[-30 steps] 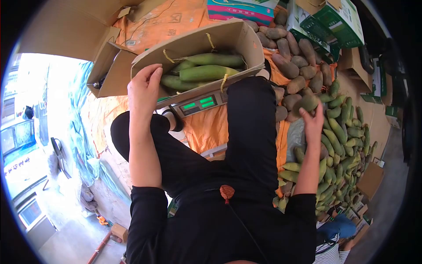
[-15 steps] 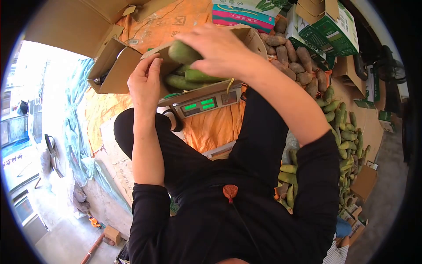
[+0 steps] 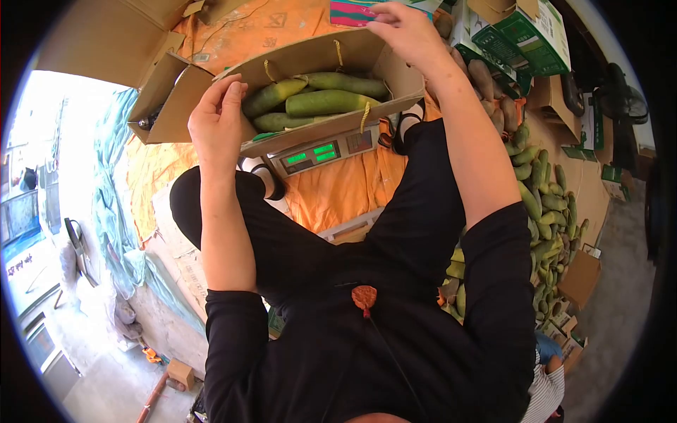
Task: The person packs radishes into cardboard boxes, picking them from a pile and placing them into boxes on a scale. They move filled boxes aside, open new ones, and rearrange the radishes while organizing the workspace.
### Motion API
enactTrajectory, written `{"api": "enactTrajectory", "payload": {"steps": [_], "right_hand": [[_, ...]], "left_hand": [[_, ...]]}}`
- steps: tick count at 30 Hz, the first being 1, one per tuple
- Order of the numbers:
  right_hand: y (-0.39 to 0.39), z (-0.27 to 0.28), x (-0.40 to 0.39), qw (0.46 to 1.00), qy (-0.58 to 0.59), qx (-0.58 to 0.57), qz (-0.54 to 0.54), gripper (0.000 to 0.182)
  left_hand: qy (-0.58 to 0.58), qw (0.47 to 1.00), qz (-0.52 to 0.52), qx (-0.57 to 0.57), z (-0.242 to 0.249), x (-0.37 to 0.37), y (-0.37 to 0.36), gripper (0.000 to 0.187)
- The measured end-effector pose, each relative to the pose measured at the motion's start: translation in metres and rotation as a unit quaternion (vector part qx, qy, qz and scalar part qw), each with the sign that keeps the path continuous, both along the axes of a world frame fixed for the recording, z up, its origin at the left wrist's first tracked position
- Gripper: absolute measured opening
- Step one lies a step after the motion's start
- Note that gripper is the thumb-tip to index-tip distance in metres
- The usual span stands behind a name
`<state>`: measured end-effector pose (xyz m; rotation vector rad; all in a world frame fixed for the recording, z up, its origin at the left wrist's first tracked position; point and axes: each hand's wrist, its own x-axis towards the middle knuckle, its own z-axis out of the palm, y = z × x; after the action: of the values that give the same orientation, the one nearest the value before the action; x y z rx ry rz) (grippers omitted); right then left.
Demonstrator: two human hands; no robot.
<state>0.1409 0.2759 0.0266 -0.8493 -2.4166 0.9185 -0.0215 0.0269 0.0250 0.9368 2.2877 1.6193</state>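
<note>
Several green radish-like vegetables (image 3: 324, 103) lie in an open cardboard box (image 3: 398, 79) with yellow cord handles. The box rests on a scale (image 3: 324, 151) with green lit digits. My left hand (image 3: 217, 116) is closed on the box's left edge, thumb against fingers. Above the box's back right corner is my right hand (image 3: 409, 32), its thumb and fingers apart and nothing visible between them.
Brown oblong tubers (image 3: 481, 77) and a long pile of green vegetables (image 3: 546, 211) lie on the right. Green and white cartons (image 3: 536, 39) stand at the upper right. Another person's striped sleeve (image 3: 546, 391) shows at the lower right.
The green vegetable that was under my right hand now lies in the box. My right hand has moved right and up, off the vegetable. My left hand stays at the box's left edge.
</note>
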Motion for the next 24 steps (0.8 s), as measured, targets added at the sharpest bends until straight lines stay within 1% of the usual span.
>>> {"api": "enactTrajectory", "payload": {"steps": [2,3,5,6,7,9,10,12,13,15,16,18,19,21,22,24], "right_hand": [[0.031,-0.039,0.015,0.996,0.047,-0.049,-0.054,0.037],[0.043,-0.047,0.022,0.996,0.046,-0.05,-0.056,0.037],[0.052,-0.049,0.032,0.976,0.076,-0.175,-0.103,0.035],[0.057,-0.051,0.037,0.977,0.023,-0.169,-0.131,0.036],[0.06,-0.054,0.04,0.976,0.023,-0.17,-0.132,0.036],[0.065,-0.067,0.046,0.973,-0.037,-0.183,-0.138,0.038],[0.069,-0.078,0.049,0.972,-0.039,-0.188,-0.139,0.038],[0.082,-0.103,0.051,0.966,-0.004,-0.239,-0.097,0.04],[0.087,-0.114,0.049,0.965,-0.002,-0.241,-0.098,0.04],[0.094,-0.129,0.044,0.986,-0.109,-0.091,-0.093,0.04],[0.091,-0.123,0.043,0.985,-0.107,-0.093,-0.095,0.04],[0.081,-0.104,0.041,0.962,-0.17,-0.208,-0.045,0.036],[0.081,-0.107,0.042,0.962,-0.167,-0.21,-0.046,0.036],[0.077,-0.112,0.041,0.962,-0.129,-0.234,-0.062,0.033],[0.075,-0.11,0.04,0.962,-0.128,-0.235,-0.06,0.033],[0.072,-0.104,0.039,0.947,-0.161,-0.271,-0.062,0.03]], "left_hand": [[-0.003,1.0,0.0,-0.002,-0.002,0.0,0.001,0.021],[-0.005,1.0,0.001,-0.003,-0.003,0.0,0.002,0.021],[-0.008,1.0,-0.002,-0.004,-0.004,0.001,0.003,0.021],[-0.009,1.0,-0.001,-0.004,-0.004,0.002,0.004,0.022],[-0.009,1.0,-0.002,-0.005,-0.003,0.003,0.005,0.022],[0.002,1.0,0.009,-0.023,-0.001,0.006,0.006,0.022],[0.001,1.0,0.009,-0.028,-0.003,0.007,0.005,0.022],[-0.012,1.0,0.003,-0.022,-0.005,0.005,0.006,0.022],[-0.011,1.0,0.002,-0.024,-0.007,0.004,0.005,0.022],[-0.022,1.0,-0.004,-0.012,-0.012,0.002,0.004,0.022],[-0.021,1.0,-0.006,-0.013,-0.011,0.002,0.003,0.022],[-0.055,0.998,-0.006,-0.028,-0.008,0.004,0.0,0.024],[-0.052,0.998,-0.007,-0.03,-0.004,0.005,0.0,0.024],[-0.086,0.994,-0.046,-0.039,0.008,0.005,-0.004,0.027],[-0.084,0.995,-0.044,-0.041,0.015,0.004,-0.005,0.027],[-0.102,0.989,-0.073,-0.081,0.03,0.0,-0.006,0.033]]}}
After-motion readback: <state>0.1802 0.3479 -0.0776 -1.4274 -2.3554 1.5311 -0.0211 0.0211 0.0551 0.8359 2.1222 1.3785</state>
